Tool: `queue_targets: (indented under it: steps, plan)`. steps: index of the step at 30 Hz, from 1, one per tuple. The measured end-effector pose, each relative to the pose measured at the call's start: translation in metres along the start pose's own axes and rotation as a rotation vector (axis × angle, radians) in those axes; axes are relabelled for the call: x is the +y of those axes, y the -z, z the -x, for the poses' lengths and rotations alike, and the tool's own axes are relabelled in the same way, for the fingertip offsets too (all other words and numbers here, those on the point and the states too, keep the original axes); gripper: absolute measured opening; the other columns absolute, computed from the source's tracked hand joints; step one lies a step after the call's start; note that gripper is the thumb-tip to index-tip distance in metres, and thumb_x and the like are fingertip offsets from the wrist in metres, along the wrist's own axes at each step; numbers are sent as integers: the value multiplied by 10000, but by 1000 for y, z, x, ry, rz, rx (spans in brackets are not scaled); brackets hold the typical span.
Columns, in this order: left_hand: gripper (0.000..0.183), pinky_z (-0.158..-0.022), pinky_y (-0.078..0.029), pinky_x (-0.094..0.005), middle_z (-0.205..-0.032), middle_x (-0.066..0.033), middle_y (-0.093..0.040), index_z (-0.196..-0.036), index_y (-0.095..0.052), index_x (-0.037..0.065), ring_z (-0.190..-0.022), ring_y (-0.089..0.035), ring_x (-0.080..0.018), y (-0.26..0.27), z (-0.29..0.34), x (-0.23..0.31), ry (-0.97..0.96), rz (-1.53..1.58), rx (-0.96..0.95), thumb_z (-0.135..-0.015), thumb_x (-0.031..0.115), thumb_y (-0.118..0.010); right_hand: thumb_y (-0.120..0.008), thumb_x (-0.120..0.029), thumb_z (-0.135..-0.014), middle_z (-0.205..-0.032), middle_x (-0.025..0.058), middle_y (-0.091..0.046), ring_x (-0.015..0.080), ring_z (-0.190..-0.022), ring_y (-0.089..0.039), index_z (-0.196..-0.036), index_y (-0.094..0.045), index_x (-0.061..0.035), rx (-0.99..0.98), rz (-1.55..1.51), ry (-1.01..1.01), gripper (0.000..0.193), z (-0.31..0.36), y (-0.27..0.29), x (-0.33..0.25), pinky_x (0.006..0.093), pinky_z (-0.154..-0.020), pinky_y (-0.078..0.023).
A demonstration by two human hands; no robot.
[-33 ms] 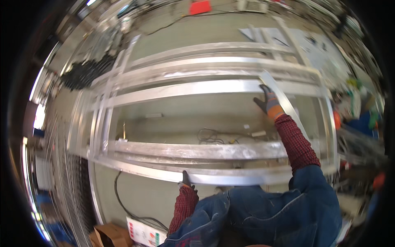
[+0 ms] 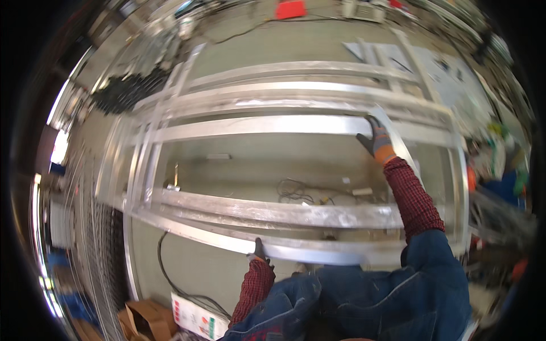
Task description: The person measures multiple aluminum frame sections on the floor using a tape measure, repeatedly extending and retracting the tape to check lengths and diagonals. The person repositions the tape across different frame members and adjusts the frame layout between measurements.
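Observation:
Long silver metal bars form rectangular frames, stacked and overlapping in front of me. My left hand (image 2: 259, 250), in a dark glove, grips the near long bar (image 2: 324, 252), one digit lying over its top face. My right hand (image 2: 377, 139), in a grey and orange glove, is at the right end of the far flat bar (image 2: 261, 125), thumb and a finger spread across the bar's width. A short slanting bar (image 2: 401, 142) runs beside that hand and partly under my right forearm. Some of the right fingers are hidden.
Through the frames, a thin cable (image 2: 293, 190) shows on the floor. A black hose (image 2: 162, 264) curls at the lower left, near an open cardboard box (image 2: 148, 319) and a white printed carton (image 2: 199, 317). Black mesh-like material (image 2: 128, 94) lies far left; a red object (image 2: 290, 9) is at the back.
The view has shifted slightly, so the frames and floor items appear a little further right and lower. Both hands keep their places on the bars.

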State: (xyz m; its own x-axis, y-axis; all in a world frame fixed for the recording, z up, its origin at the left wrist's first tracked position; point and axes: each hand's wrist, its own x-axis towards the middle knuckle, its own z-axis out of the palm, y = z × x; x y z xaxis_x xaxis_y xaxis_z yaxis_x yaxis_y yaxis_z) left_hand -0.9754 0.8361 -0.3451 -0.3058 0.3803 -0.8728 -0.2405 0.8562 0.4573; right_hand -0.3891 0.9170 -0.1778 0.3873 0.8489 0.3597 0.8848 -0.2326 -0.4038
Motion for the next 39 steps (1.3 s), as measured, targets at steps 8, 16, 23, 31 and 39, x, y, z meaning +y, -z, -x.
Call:
queue_targets:
  steps: [8, 16, 23, 31, 39]
  plan:
    - [912, -935, -494, -591, -1389, -132, -583, -1533, -375, 135, -1167, -587, -372, -10, -32, -32, -433, -120, 310, -789, 307, -875, -765, -499, -856, -1685, 151, -273, 380, -1531, -286, -1605, -304, -85, -332, 375, 25, 973, -232, -151, 44, 487, -1235, -297]
    - [685, -922, -529, -452, -1260, -177, -664, -1361, -537, -32, -1123, -639, -350, 2, -32, -35, -469, -180, 289, -772, 201, -797, -761, -358, -879, -1574, 140, -457, 356, -1441, -453, -1547, -420, -178, -495, 442, -21, 771, -302, -229, 58, 502, -1174, -373]
    - [764, -1000, -505, -439, -1339, -188, -622, -1432, -468, -29, -1183, -615, -338, 0, -23, -33, -500, -229, 315, -784, 210, -796, -728, -368, -904, -1427, 142, -604, 335, -1338, -563, -1433, -540, -169, -505, 435, -54, 596, -308, -217, 50, 468, -1091, -458]
    - [824, -1006, -464, -583, -1428, -102, -563, -1538, -409, 140, -1260, -549, -340, 5, -26, -42, -373, 28, 168, -828, 293, -797, -712, -341, -922, -1402, 121, -612, 335, -1309, -578, -1357, -581, -154, -345, 458, 61, 492, -318, -119, 9, 458, -1069, -475]
    - [867, -1003, -463, -542, -1426, -108, -542, -1545, -385, 142, -1236, -542, -322, 29, -79, -69, -462, 137, -23, -808, 302, -812, -704, -435, -912, -1428, 173, -587, 392, -1285, -583, -1423, -552, -133, -68, 478, 147, 613, -293, 82, -79, 476, -1058, -481]
